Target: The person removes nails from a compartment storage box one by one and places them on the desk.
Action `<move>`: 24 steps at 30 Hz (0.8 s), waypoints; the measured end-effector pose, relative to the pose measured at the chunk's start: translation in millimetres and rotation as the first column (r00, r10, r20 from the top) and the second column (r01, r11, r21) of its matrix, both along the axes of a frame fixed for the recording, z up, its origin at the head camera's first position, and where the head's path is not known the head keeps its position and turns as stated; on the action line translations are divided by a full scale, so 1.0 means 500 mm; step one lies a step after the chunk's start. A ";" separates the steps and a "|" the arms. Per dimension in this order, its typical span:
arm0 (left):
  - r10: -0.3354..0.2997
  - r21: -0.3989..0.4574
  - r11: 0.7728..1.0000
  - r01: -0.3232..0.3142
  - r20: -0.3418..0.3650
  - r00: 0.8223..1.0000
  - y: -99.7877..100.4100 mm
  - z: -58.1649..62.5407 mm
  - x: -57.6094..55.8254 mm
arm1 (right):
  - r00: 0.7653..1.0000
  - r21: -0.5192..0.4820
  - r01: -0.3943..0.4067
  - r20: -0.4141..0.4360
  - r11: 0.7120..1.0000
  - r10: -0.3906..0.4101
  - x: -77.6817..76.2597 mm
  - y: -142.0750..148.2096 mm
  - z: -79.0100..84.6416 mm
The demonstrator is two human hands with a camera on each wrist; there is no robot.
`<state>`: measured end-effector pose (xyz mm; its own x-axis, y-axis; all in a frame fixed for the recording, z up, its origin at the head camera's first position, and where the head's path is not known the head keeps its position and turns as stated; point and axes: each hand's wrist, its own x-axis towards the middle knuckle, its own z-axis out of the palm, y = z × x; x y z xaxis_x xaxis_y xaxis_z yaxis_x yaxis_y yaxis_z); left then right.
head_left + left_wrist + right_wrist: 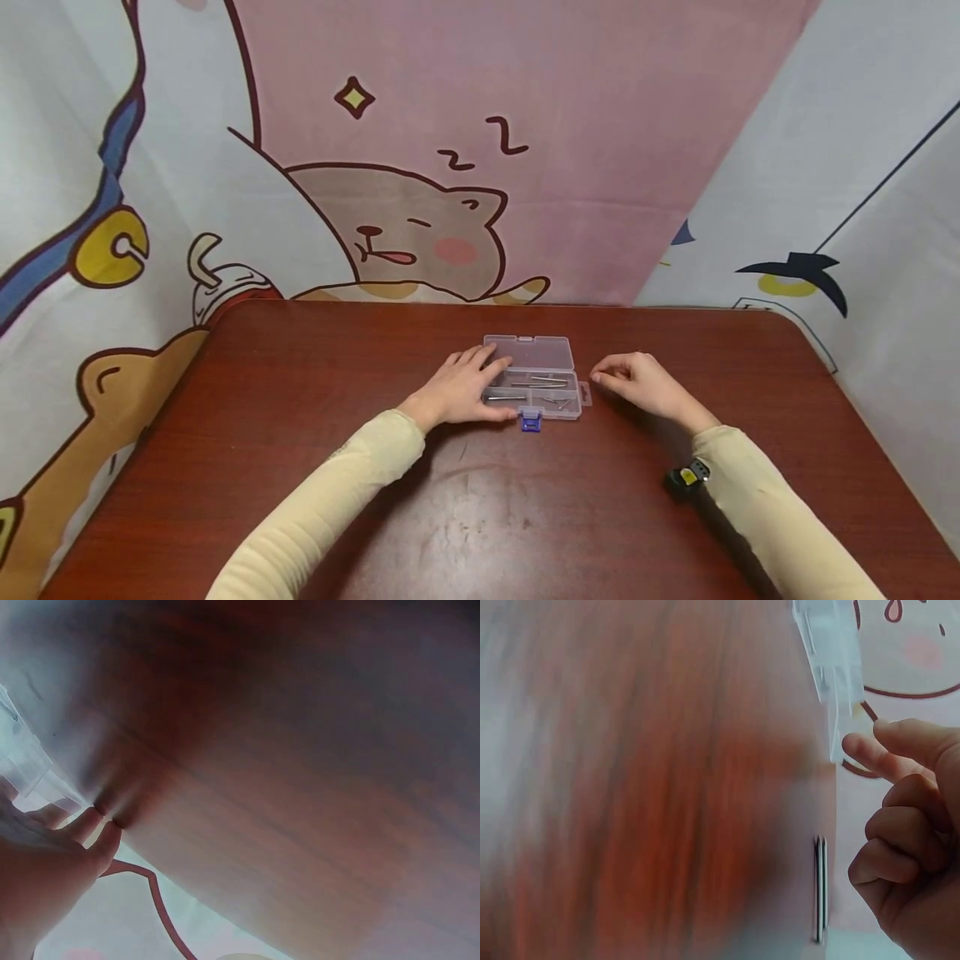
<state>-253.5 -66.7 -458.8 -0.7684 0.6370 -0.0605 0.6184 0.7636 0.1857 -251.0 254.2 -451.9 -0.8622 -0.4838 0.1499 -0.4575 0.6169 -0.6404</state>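
Fingers (496, 368) of the left hand (457, 395), extended and spread, touching the left side of an open clear case (562, 416) on the tabletop (480, 517); right hand (647, 383) just beyond the case's right end, curled, with thumb and forefinger tips close together and nothing visible between. Within the compartments, slim metal rods (549, 383); behind them, the turned-back lid (543, 354); in front, a blue latch (531, 423). Past the table's far edge, a cartoon-printed cloth (600, 100).
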 end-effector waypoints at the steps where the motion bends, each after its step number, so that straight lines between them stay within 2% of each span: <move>1: 0.004 0.004 1.000 -0.004 0.008 1.000 0.000 0.000 0.000 | 1.000 -0.007 -0.008 0.000 1.000 0.008 0.000 -0.005 -0.002; 5: 0.002 0.019 1.000 -0.003 0.020 1.000 0.000 0.001 0.001 | 1.000 -0.031 -0.014 0.011 0.999 0.014 0.000 -0.025 -0.004; 14: -0.045 0.047 0.998 0.045 -0.004 0.999 -0.003 -0.004 -0.004 | 0.997 -0.101 0.064 -0.030 0.993 -0.068 0.003 -0.057 -0.009; 20: -0.045 0.059 0.997 0.045 0.003 0.999 -0.002 -0.006 -0.005 | 0.999 -0.124 0.017 -0.032 0.992 -0.022 0.000 -0.082 -0.005; 24: -0.042 0.042 0.998 0.041 0.012 0.999 -0.001 -0.005 -0.004 | 1.000 -0.113 -0.010 0.007 0.994 0.011 -0.002 -0.100 -0.002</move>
<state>-255.5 -67.0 -461.5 -0.7407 0.6704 -0.0433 0.6465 0.7289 0.2252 -252.2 204.1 -453.0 -0.8583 -0.4735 0.1978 -0.4588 0.5356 -0.7089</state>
